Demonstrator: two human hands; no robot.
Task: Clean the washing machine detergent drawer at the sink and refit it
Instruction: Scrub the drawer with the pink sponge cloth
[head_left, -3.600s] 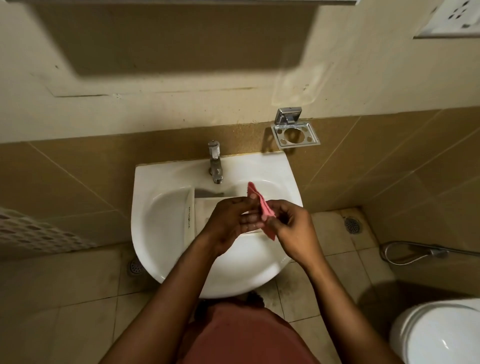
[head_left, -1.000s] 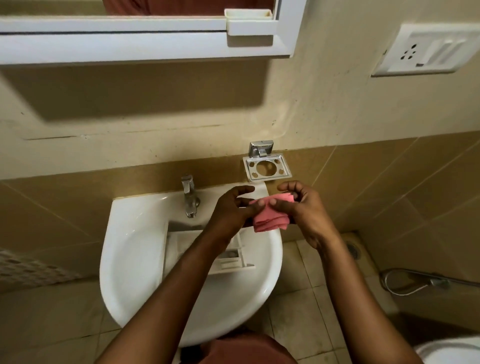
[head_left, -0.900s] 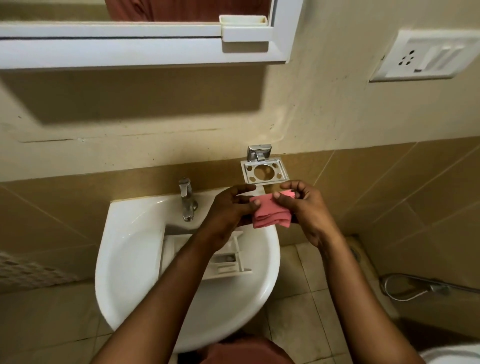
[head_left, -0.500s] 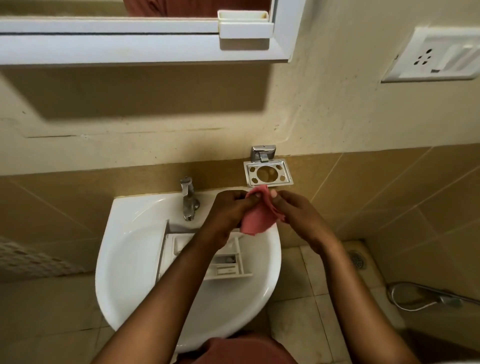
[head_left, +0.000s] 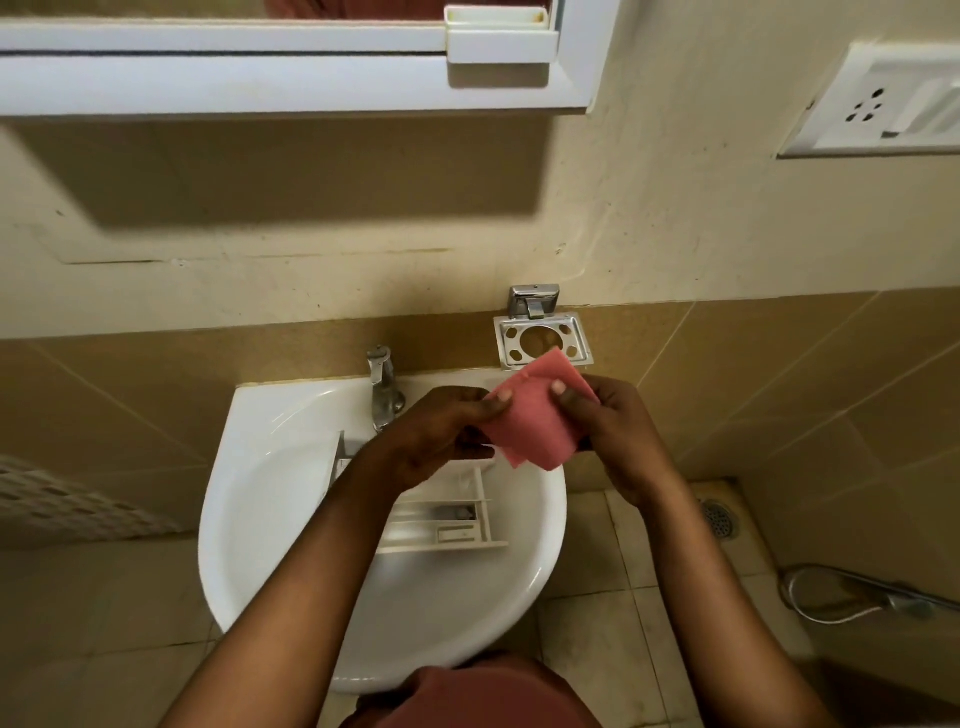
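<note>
- Detergent drawer (head_left: 447, 514): white, lying in the bowl of the sink (head_left: 249, 519), open side up with its dividers and compartments facing the camera.
- Long axis: runs left to right across the basin, roughly parallel to the back wall. A flat upright panel shows at its left end; the right end stops short of the basin's right rim.
- Much of the drawer's left and middle portion is covered by the left forearm, so the contents there cannot be assessed.
- Pink cloth (head_left: 535, 421): held clear above the drawer, over the rear right part of the sink, spread flat and tilted, one corner pointing up toward the metal holder (head_left: 543, 340) on the wall tiles.
- Left hand (head_left: 441, 436): pinches the cloth's left edge, thumb on top, remaining fingers curled beneath. The forearm rises from the bottom of the frame and crosses over the drawer.
- Right hand (head_left: 608, 431): pinches the cloth's upper right edge, thumb on top, fingers folded behind the cloth. The forearm comes up from the lower right, outside the sink's rim.
- The two hands sit close together, joined only through the cloth; neither touches the drawer.
- Tap (head_left: 382, 389): at the back of the sink, left of the hands; no water visible.
- Surroundings: white mirror frame (head_left: 260, 78) above, socket plate (head_left: 878, 109) upper right, floor drain (head_left: 719, 519) and spray hose (head_left: 857, 597) at right.
</note>
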